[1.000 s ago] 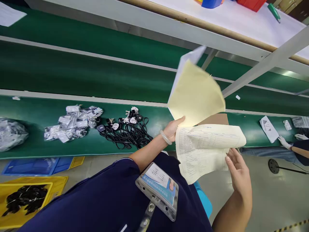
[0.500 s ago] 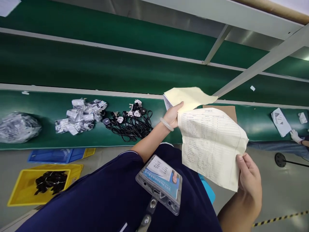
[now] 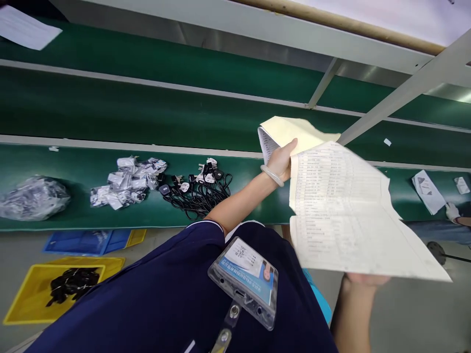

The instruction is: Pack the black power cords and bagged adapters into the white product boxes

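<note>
In the right centre of the frame, the printed sheets [image 3: 342, 211] hung spread in the air, and the left hand [image 3: 281, 159] gripped them near their left edge, together with a pale yellow sheet [image 3: 301, 131] that was folded back above. The left thumb lay on the paper and the other fingers were closed behind it. The right hand [image 3: 368, 279] was mostly covered by the lower part of the sheets, so I could not tell if its fingers were open or pinching. The left edge of the print had a ragged step; in my judgement, a sideways pull against the left grip could lengthen it into a tear. The lower right corner stuck out without visible support, so it could bend and crease. If the left fingers became loose, pages could slip out of order and drop to the floor [image 3: 415, 314]. A low swing to the left could also catch the black power cords [image 3: 202, 198], which lay tangled beside the left forearm.
</note>
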A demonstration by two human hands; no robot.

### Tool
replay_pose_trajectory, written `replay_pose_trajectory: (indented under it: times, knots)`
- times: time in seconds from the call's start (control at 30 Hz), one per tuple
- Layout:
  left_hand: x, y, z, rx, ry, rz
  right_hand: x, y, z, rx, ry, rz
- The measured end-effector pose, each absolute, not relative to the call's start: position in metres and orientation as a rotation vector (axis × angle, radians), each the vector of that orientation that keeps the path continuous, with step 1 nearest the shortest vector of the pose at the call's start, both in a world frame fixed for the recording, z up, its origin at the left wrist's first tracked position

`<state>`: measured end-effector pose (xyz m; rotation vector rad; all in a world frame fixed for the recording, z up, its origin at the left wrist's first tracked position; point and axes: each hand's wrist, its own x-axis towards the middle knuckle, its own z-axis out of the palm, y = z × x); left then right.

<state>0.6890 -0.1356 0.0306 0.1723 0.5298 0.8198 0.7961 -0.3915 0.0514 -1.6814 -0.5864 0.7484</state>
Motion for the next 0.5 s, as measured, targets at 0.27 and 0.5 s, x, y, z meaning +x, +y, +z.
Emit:
replay_pose_trajectory:
  times: [0.27,0.5]
  knots:
    - [0.689,-0.153,0.045,0.161,0.549,0.954,0.739,-0.399,0.019,-1.198,-0.352,1.01]
    - [0.679,-0.155,0.051,0.18,0.526,0.912,0.728,-0.427,0.015,-1.423,-0.395,1.158]
